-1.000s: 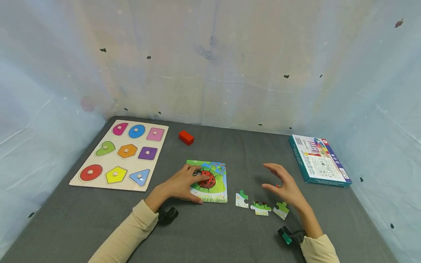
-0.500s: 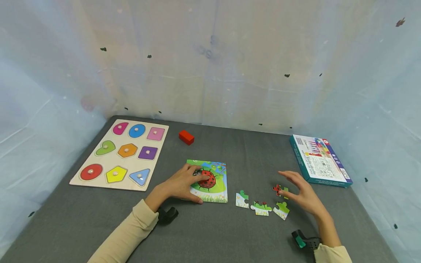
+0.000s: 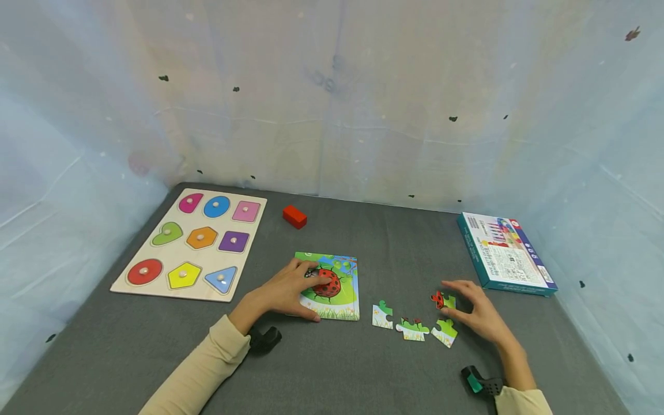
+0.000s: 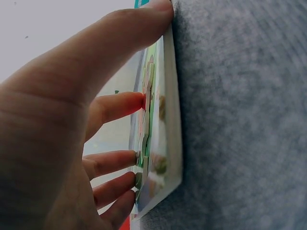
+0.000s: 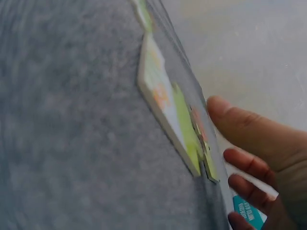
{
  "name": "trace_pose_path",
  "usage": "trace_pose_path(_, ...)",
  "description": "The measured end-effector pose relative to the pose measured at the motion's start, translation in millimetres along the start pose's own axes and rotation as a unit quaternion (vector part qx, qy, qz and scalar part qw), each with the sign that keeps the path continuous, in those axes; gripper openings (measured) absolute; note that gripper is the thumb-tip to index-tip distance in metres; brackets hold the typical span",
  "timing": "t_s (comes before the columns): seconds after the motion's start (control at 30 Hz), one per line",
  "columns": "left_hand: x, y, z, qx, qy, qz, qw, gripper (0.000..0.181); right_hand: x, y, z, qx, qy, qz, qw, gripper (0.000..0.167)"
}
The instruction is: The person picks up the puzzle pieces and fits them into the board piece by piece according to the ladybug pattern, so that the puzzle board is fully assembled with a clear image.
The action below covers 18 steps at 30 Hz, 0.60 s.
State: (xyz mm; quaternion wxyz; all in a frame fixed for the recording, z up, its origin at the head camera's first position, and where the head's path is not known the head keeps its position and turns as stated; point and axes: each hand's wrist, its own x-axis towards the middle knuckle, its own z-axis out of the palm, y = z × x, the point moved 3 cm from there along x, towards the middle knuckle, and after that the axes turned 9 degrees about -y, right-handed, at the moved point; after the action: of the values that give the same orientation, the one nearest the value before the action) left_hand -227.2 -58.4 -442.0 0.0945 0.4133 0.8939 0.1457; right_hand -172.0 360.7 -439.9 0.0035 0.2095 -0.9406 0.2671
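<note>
My left hand [image 3: 288, 290] rests on a ladybug jigsaw puzzle [image 3: 346, 294] lying flat on the grey table. Its fingers are spread over the picture, and the thumb lies at the near edge. In the left wrist view, the fingertips touch the puzzle's face [image 4: 154, 139]. Over to the right, my right hand [image 3: 481, 314] hovers with thumb and fingers apart, holding nothing. Just left of it lies a red-and-green jigsaw piece [image 3: 439, 300]. A green-and-white piece [image 3: 445, 333] sits below that one; in the right wrist view a flowered piece [image 5: 160, 96] is close to the thumb.
Two more jigsaw pieces, one [image 3: 382, 316] nearer the puzzle and one [image 3: 412, 329] beside it, lie mid-table. A wooden shape board [image 3: 171, 262] is at left. A red block [image 3: 294, 217] stands behind the puzzle. A flat box [image 3: 510, 253] lies at the back right.
My right hand has moved right and slightly toward me, uncovering the red-and-green jigsaw piece; over the last half second it has lowered a little. My left hand stays on the puzzle.
</note>
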Motion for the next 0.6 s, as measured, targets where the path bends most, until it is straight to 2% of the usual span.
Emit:
trace_pose_path(0.27,0.0,-0.3,0.6,-0.004,0.001,0.000,1.0000,0.077,0.9,7.4,6.6,0.021,0.010,0.014,0.9996,0.049)
trace_pose_path(0.6,-0.3,0.6,-0.2,-0.001,0.004,0.004,1.0000,0.077,1.8,9.0,11.6,0.017,0.021,0.018,0.9995,0.039)
